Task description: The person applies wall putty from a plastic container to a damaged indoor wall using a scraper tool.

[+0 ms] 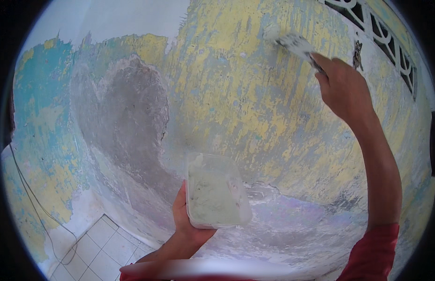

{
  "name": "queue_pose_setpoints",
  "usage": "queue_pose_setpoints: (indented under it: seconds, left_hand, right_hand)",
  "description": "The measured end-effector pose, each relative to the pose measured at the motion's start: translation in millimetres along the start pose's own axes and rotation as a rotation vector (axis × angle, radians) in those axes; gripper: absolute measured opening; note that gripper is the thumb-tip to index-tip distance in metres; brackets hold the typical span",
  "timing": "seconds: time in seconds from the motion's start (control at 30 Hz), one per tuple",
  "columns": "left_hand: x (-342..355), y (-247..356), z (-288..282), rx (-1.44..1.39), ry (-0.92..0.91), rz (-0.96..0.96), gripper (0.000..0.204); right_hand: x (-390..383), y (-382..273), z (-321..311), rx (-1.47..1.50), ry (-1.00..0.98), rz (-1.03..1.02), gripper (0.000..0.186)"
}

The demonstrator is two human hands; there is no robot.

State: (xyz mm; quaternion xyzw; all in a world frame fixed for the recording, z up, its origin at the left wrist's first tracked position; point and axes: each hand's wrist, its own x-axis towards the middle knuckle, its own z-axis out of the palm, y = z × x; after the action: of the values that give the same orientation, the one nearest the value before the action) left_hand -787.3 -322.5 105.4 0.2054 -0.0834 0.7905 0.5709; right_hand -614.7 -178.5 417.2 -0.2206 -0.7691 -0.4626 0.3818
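Observation:
My left hand [193, 228] is wrapped round the lower left side of a clear plastic tub [244, 206], held up in front of the wall. Pale greenish-white putty [212, 194] coats its inside. Up at the right, my right hand [344, 86] grips the handle of a putty knife [298, 46]. The knife's blade is smeared with white, and its tip is at the peeling yellow and blue-grey wall [236, 98]. Just beside that tip is a small pale patch [272, 32] on the wall.
A large bare grey patch [128, 107] shows left of centre, beside turquoise paint [42, 89]. White wall [128, 18] is above. A decorative vent grille [390, 42] is at the upper right. A thin cable [32, 201] hangs at the left over white floor tiles [102, 250].

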Motion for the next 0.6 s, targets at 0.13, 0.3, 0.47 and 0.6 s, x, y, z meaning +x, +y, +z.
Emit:
queue_pose_setpoints:
  seconds: [0.13, 0.3, 0.47, 0.6]
  left_hand:
    - [3, -5, 1, 0.003, 0.011, -0.009, 0.061]
    - [1, 5, -4, 0.018, 0.071, 0.012, 0.062]
    - [0, 12, 1, 0.052, 0.065, 0.027, 0.062]
    - [1, 12, 2, -0.001, -0.019, -0.009, 0.061]
  right_hand:
    - [51, -12, -2, -0.111, 0.003, 0.012, 0.038]
    - [37, -37, -11, -0.093, -0.153, 0.036, 0.028]
    - [15, -28, -35, -0.084, -0.099, -0.026, 0.025]
    - [46, -23, -24, -0.042, 0.03, -0.017, 0.027]
